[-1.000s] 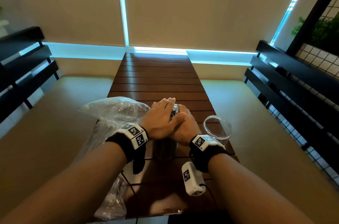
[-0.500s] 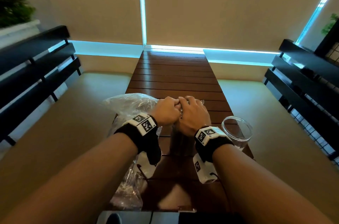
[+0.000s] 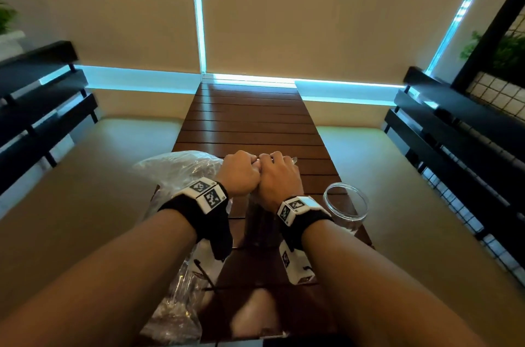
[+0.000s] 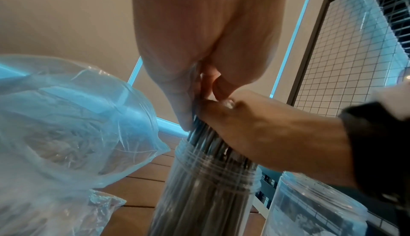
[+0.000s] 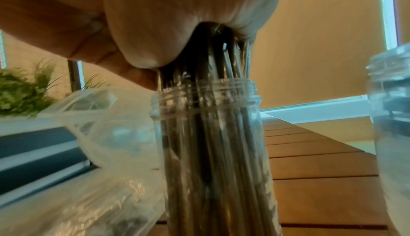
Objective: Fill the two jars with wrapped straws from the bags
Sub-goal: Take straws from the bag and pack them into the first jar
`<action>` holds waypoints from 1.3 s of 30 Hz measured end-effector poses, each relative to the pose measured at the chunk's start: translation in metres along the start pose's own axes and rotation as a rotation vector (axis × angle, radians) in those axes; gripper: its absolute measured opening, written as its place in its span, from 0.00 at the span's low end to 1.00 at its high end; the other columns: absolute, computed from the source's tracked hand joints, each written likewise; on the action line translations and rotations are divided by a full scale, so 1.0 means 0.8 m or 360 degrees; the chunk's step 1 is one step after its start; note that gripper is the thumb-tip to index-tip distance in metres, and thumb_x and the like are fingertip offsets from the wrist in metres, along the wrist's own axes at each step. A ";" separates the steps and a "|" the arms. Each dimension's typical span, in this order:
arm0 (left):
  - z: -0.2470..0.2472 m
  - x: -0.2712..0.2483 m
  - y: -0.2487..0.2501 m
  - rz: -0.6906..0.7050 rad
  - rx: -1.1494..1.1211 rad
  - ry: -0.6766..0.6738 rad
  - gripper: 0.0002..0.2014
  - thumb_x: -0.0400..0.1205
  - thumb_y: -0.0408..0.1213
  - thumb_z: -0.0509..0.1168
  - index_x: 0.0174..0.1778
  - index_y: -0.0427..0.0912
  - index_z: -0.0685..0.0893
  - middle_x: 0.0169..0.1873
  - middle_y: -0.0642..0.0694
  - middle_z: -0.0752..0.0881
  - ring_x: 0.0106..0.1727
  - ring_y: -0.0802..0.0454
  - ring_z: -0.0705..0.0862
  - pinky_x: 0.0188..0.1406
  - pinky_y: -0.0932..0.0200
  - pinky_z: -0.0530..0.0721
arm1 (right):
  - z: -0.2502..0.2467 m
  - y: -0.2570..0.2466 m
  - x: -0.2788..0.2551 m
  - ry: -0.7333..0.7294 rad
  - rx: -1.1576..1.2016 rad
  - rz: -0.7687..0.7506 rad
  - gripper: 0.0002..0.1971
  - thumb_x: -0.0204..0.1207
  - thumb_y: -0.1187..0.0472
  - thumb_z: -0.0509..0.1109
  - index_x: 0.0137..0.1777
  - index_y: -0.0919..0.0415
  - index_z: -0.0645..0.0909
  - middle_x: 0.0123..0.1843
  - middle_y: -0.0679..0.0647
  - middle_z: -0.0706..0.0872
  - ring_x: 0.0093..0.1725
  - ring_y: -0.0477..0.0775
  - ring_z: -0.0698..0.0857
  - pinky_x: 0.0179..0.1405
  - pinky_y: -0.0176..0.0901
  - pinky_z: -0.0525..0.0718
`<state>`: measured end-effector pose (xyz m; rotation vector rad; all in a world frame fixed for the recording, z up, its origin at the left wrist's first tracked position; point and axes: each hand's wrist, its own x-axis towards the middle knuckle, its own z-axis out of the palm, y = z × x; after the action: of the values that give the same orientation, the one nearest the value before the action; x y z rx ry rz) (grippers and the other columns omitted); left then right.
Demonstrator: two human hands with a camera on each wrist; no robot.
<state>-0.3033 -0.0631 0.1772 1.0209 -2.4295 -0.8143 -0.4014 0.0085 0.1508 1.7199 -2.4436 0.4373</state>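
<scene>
Fingers of the left hand (image 3: pixel 241 173) and right hand (image 3: pixel 277 177) are curled tight round the top of one bundle of wrapped straws (image 5: pixel 213 134), knuckles touching, directly above the near jar (image 5: pixel 213 152); the bundle runs straight down from both fists, its long axis upright and its lower length already inside the jar, neither hand nearer than the other. Second jar (image 3: pixel 345 206) stands just right of the right wrist on the desk (image 3: pixel 250 122), apparently empty. Clear bag (image 3: pixel 179 170) with more straws lies to the left.
</scene>
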 end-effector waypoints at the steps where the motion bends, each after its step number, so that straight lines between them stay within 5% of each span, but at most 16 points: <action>1: -0.001 0.000 0.001 0.0015 0.0037 0.0000 0.13 0.85 0.39 0.60 0.43 0.39 0.89 0.40 0.41 0.90 0.47 0.41 0.87 0.48 0.53 0.82 | -0.003 0.000 0.003 -0.0025 0.0002 0.0025 0.25 0.74 0.46 0.68 0.67 0.58 0.75 0.65 0.59 0.79 0.63 0.64 0.79 0.58 0.56 0.79; 8: -0.024 -0.017 -0.011 0.0140 0.0234 -0.0012 0.07 0.81 0.42 0.63 0.39 0.44 0.81 0.32 0.51 0.84 0.36 0.53 0.81 0.37 0.58 0.75 | -0.018 0.016 0.028 -0.0067 0.0099 0.0204 0.30 0.82 0.35 0.56 0.72 0.57 0.73 0.70 0.62 0.77 0.70 0.67 0.76 0.66 0.60 0.76; 14: -0.025 -0.035 -0.014 0.0189 0.0373 -0.0190 0.12 0.76 0.44 0.63 0.30 0.42 0.81 0.27 0.48 0.83 0.28 0.54 0.77 0.30 0.60 0.73 | -0.012 -0.003 0.004 -0.0116 -0.0040 -0.0022 0.34 0.69 0.37 0.72 0.70 0.54 0.70 0.68 0.57 0.73 0.67 0.65 0.74 0.60 0.63 0.81; 17: -0.025 -0.040 -0.010 0.0209 0.0385 -0.0265 0.17 0.73 0.48 0.60 0.35 0.37 0.85 0.31 0.44 0.87 0.33 0.48 0.83 0.35 0.54 0.80 | -0.018 -0.005 0.002 -0.0116 -0.0025 -0.0029 0.33 0.67 0.40 0.74 0.68 0.54 0.70 0.68 0.56 0.72 0.67 0.65 0.73 0.59 0.65 0.80; 22: -0.029 -0.036 -0.011 0.0219 0.0403 -0.0199 0.11 0.79 0.43 0.66 0.39 0.38 0.88 0.37 0.43 0.90 0.39 0.45 0.86 0.42 0.51 0.85 | -0.027 0.006 0.019 0.0131 -0.0003 0.0007 0.30 0.69 0.37 0.71 0.67 0.51 0.73 0.66 0.56 0.74 0.65 0.63 0.74 0.58 0.61 0.81; 28: -0.030 -0.040 -0.019 0.0214 0.0380 -0.0240 0.11 0.79 0.41 0.66 0.31 0.41 0.82 0.33 0.45 0.86 0.35 0.51 0.81 0.34 0.60 0.73 | -0.011 0.007 0.041 0.0044 -0.0010 0.0069 0.30 0.70 0.38 0.72 0.69 0.51 0.72 0.69 0.56 0.74 0.68 0.62 0.73 0.63 0.61 0.80; 31: -0.034 -0.037 -0.028 0.0181 0.0300 -0.0255 0.13 0.76 0.44 0.66 0.38 0.37 0.87 0.36 0.44 0.88 0.38 0.51 0.83 0.38 0.59 0.78 | 0.004 0.010 0.046 0.0037 0.0032 0.0116 0.31 0.70 0.38 0.72 0.70 0.51 0.72 0.70 0.56 0.74 0.70 0.62 0.73 0.65 0.60 0.80; 35: -0.033 -0.038 -0.037 0.0171 0.0351 -0.0245 0.15 0.80 0.42 0.66 0.27 0.46 0.77 0.28 0.55 0.77 0.33 0.57 0.75 0.39 0.61 0.72 | 0.009 0.014 0.058 0.0020 0.0066 0.0110 0.34 0.69 0.34 0.73 0.70 0.50 0.72 0.72 0.55 0.74 0.71 0.61 0.72 0.66 0.58 0.79; 39: -0.039 -0.044 -0.037 0.0157 0.0349 -0.0340 0.17 0.81 0.46 0.66 0.35 0.35 0.85 0.34 0.43 0.87 0.34 0.53 0.81 0.38 0.58 0.79 | 0.000 0.012 0.062 -0.0069 -0.0129 0.0126 0.45 0.65 0.19 0.60 0.78 0.44 0.65 0.80 0.57 0.67 0.80 0.65 0.65 0.76 0.70 0.63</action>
<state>-0.2481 -0.0651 0.1778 0.9213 -2.7767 -0.6644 -0.4271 -0.0331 0.1618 1.6227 -2.5291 0.3075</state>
